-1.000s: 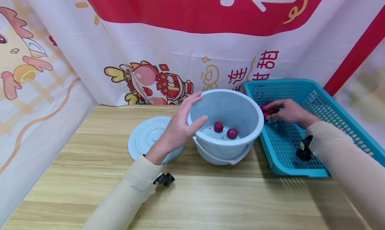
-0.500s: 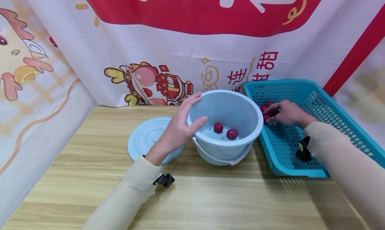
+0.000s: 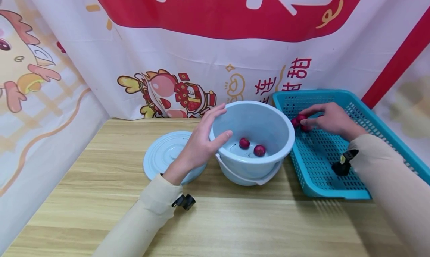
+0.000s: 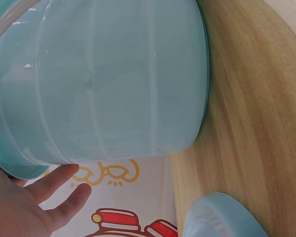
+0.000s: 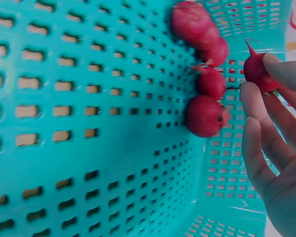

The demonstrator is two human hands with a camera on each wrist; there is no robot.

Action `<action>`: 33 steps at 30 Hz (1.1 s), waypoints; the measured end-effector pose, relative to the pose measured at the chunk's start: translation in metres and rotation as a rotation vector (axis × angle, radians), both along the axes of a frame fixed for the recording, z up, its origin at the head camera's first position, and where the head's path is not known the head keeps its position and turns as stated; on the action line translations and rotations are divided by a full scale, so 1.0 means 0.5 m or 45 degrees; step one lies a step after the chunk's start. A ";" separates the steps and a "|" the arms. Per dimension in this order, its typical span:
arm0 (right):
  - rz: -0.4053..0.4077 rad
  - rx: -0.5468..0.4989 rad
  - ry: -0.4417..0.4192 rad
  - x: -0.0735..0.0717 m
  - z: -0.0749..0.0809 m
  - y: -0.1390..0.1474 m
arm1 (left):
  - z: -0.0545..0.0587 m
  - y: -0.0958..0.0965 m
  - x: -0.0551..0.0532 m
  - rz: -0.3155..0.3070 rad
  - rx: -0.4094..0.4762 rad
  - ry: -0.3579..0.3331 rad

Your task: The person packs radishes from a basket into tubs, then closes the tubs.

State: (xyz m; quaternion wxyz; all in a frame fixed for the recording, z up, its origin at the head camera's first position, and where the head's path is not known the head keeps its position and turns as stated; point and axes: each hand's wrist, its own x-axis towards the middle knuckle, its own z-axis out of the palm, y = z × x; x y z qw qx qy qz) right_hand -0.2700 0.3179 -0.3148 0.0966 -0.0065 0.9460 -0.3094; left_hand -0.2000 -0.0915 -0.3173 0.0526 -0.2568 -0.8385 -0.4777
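Observation:
In the right wrist view, my right hand [image 5: 286,148] pinches a red radish [image 5: 256,71] with a thin root between thumb and fingers. It is lifted off the floor of the teal plastic basket [image 3: 322,175], where several more radishes [image 5: 204,116] lie clustered by a side wall. My left hand [image 3: 201,139] rests at the left rim of a light blue bucket [image 3: 250,169]. Its fingers are fairly straight against the outside, and the thumb reaches over the rim. Two radishes [image 3: 252,147] sit on the bucket's bottom. The bucket's handle [image 3: 260,181] hangs down in front.
A round light blue lid [image 3: 161,154] lies on the wooden table [image 3: 235,223] left of the bucket, partly behind my left forearm. A printed cloth [image 3: 168,48] hangs behind the table. The basket stands close to the bucket's right side.
My right hand has closed its grip on a radish and lifted it slightly, shifting a little up and right inside the basket. The left hand and bucket have stayed in place.

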 end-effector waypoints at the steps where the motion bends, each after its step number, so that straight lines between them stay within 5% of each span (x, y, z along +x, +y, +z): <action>1: -0.007 -0.016 0.007 0.001 0.003 0.000 | 0.000 0.000 0.000 0.000 0.001 0.001; 20: -0.089 -0.178 0.224 0.025 0.048 -0.008 | 0.000 0.001 0.000 -0.006 0.002 0.008; 33: -0.087 -0.187 0.256 0.031 0.050 -0.018 | -0.001 -0.002 -0.001 -0.004 -0.008 0.004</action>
